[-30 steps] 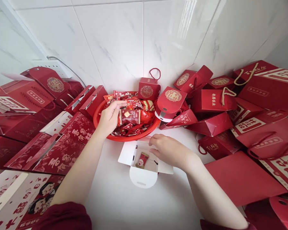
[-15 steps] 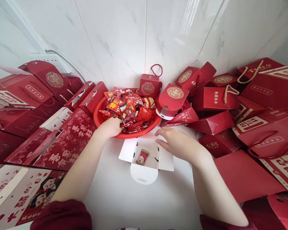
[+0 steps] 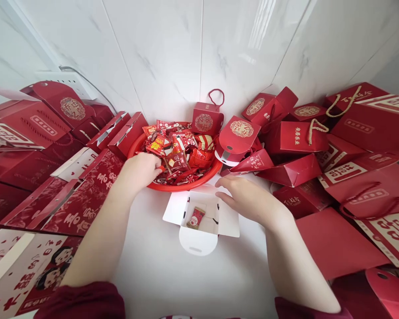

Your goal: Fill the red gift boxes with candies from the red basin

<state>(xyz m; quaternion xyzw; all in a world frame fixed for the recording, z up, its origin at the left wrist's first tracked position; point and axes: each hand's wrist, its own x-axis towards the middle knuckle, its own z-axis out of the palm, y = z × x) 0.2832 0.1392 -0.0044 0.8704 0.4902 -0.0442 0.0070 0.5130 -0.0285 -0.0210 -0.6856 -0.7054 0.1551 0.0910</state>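
Observation:
My left hand (image 3: 140, 173) is at the left rim of a red plastic basin (image 3: 199, 182) heaped with wrapped candies (image 3: 177, 160). Its fingers are curled together, and a bit of red wrapper shows at the tips; the rest of that candy is hidden. An unfolded white-lined gift box (image 3: 198, 243) lies in front of the basin, flaps spread, with one red and gold candy (image 3: 196, 218) inside. My right hand (image 3: 241, 195) hovers over the box's back right corner, thumb and fingers apart; whether it touches the rear flap I cannot tell.
Red gift boxes (image 3: 299, 136) with rope handles are piled on the right. More red boxes and printed bags (image 3: 83, 199) stand on the left. One small closed box (image 3: 206, 118) rests at the basin's back edge, against the tiled wall (image 3: 169, 53).
My left hand has drawn back to the left and slightly up from the candies, with red wrapper now at its fingertips. My right hand stays almost where it was.

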